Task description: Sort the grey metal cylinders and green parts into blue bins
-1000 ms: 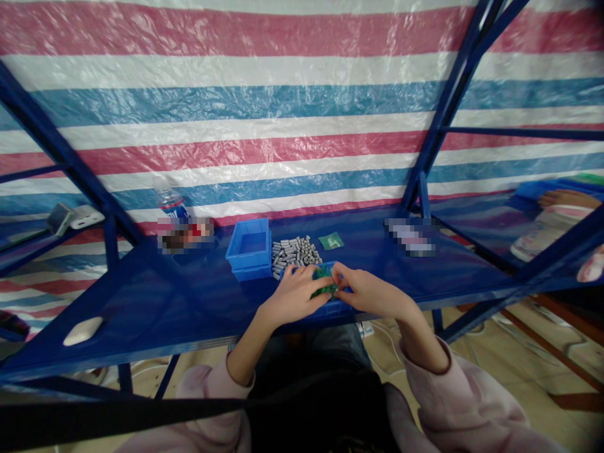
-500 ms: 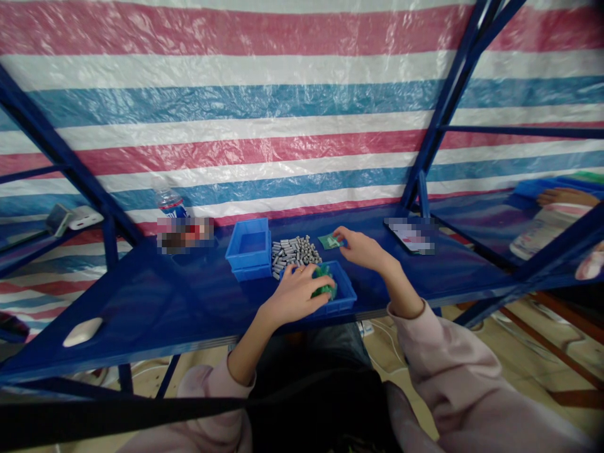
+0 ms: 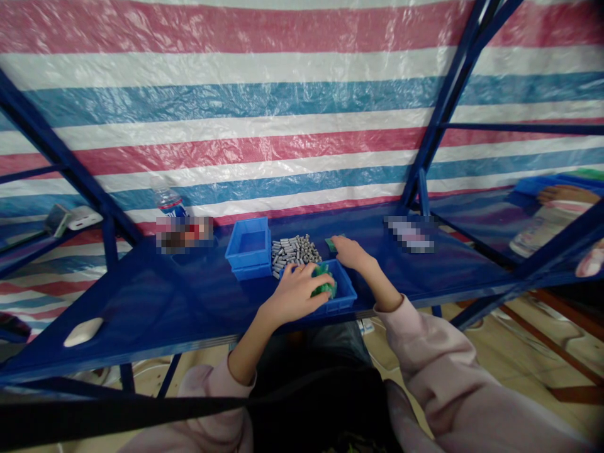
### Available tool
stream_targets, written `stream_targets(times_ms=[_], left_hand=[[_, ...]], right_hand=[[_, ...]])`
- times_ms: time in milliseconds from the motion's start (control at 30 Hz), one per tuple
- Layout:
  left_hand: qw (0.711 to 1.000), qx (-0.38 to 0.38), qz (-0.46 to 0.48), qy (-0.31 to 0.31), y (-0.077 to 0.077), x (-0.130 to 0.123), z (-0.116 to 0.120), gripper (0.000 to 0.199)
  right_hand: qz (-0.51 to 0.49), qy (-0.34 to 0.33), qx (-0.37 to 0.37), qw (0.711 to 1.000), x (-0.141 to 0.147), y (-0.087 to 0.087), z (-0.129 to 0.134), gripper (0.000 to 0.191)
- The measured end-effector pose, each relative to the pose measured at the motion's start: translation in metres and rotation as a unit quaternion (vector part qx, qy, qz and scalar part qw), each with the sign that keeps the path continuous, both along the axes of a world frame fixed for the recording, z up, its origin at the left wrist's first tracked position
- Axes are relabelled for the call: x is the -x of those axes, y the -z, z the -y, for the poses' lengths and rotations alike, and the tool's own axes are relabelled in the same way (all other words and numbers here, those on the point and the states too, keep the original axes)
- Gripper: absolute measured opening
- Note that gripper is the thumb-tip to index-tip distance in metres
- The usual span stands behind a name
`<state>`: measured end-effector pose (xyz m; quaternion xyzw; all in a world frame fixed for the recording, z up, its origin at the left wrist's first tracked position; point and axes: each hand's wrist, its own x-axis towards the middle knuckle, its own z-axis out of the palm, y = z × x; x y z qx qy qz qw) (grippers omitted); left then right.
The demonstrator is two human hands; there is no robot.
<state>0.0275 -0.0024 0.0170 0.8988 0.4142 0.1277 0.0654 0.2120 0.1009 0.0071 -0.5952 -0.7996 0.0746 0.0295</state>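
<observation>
My left hand [image 3: 298, 290] rests over the blue tray [image 3: 348, 296] nearest me, its fingers curled around crumpled green plastic pieces [image 3: 323, 280]. At the tray's far side, my right hand [image 3: 353, 253] has its fingers drawn together over a small flat green packet [image 3: 331, 245] on the table. The fingertips cover part of that packet. A pile of small silvery metal cylinders [image 3: 296, 250] lies just beyond my left hand, beside the tray.
Two stacked blue trays [image 3: 248, 245] stand left of the cylinders. A bottle [image 3: 170, 202] and a blurred item are further left, a white computer mouse [image 3: 83, 332] near the front edge. A blurred flat object [image 3: 409, 234] lies right. Another person's hand [image 3: 566, 195] shows at far right.
My right hand has shifted left and toward me, and its fingers now cover more of the green packet, whose white marking no longer shows. My left hand has stayed in place.
</observation>
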Motion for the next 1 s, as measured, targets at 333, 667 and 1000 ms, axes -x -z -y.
stream_targets(times_ms=[333, 667, 1000], left_hand=[[1.0, 0.003, 0.01, -0.001, 0.0, 0.0, 0.001, 0.021], [1.0, 0.001, 0.007, -0.007, 0.001, -0.001, 0.003, 0.022], [1.0, 0.0, 0.0, -0.01, -0.001, -0.002, 0.003, 0.024]], right_hand=[[0.002, 0.077, -0.041, 0.996, -0.012, 0.006, 0.015, 0.036], [-0.199, 0.125, -0.144, 0.961, -0.029, -0.007, 0.038, 0.025], [-0.29, 0.069, -0.076, 0.951, -0.02, -0.03, 0.088, 0.027]])
